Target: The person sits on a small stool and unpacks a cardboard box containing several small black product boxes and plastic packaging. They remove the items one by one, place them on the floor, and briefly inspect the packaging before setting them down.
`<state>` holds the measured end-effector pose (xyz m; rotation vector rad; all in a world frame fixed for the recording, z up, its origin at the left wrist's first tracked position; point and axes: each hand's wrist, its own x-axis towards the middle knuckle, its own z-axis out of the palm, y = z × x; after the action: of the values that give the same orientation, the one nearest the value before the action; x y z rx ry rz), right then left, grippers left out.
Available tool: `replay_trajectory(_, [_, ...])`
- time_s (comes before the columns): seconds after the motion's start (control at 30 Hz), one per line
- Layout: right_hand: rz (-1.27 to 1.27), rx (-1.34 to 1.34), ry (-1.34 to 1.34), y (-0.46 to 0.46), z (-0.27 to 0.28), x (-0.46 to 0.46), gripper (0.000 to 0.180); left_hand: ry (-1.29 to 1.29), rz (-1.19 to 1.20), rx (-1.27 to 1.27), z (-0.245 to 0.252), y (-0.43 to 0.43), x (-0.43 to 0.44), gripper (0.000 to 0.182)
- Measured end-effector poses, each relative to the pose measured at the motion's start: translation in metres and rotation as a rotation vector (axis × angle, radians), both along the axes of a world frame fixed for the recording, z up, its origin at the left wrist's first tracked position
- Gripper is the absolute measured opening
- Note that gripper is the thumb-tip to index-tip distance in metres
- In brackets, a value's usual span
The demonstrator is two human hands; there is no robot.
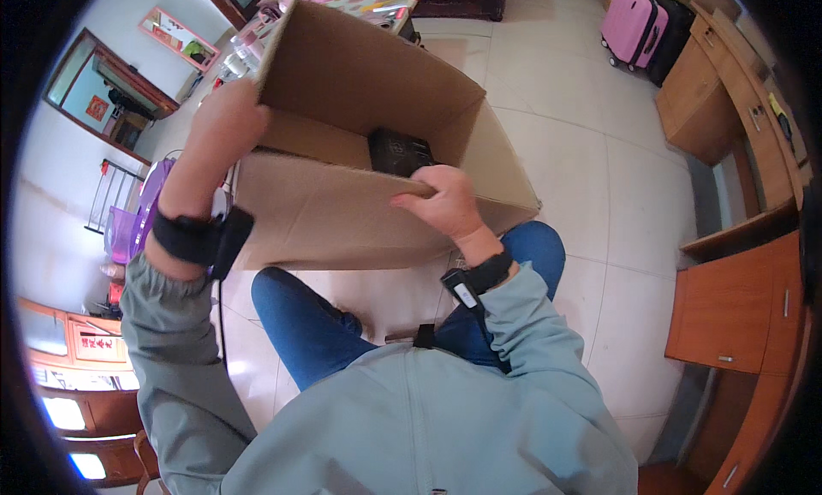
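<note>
An open brown cardboard box [340,212] stands before me at my knees, its tall far wall raised. My right hand [446,196] grips the upper edge of the near wall, thumb on the outside and fingers over the inner side. At the left end of the box, my left hand [231,119] is curled around the edge; its fingertips are hidden and it looks slightly blurred. Inside, towards the right, lies a dark box-shaped object [399,151] with a faint emblem. The near wall and my right hand cover its lower part.
Behind the box is a table [369,3] holding bottles [237,61] and other items. Purple plastic items [125,231] stand to the left. A pink suitcase [632,26] and wooden desks [732,302] line the right. Tiled floor [559,154] shows between.
</note>
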<state>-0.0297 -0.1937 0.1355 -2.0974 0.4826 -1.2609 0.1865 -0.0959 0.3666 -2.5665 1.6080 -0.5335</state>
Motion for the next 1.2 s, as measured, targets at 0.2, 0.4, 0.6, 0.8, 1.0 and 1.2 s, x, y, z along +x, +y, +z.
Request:
replay_trajectory(0.2, [-0.103,0.246,0.073,-0.038,-0.031,-0.051,0.029,0.362,-0.29,0.042,0.004,-0.029,-0.054,0.047])
replay_trajectory(0.4, [-0.327,0.42,0.031,-0.051,-0.038,-0.088,0.018,0.632,-0.887,-0.086,-0.055,-0.01,-0.046,0.06])
replay_trajectory(0.6, [-0.153,0.197,-0.046,-0.053,0.06,-0.05,0.036,0.616,-1.011,-0.46,-0.109,-0.018,-0.055,0.063])
replay_trajectory(0.8, [-0.409,0.481,-0.002,-0.083,0.093,-0.057,0.031,0.569,-0.815,-0.559,-0.133,0.004,-0.053,0.057])
replay_trajectory(1.0, [-0.337,0.645,-0.306,-0.121,0.066,-0.121,0.028,0.658,0.127,-1.117,-0.213,0.08,0.06,0.049])
replay_trajectory(1.2, [-0.318,0.742,-0.419,-0.138,0.051,-0.139,0.029,1.139,0.099,-0.926,-0.256,0.058,0.066,0.052])
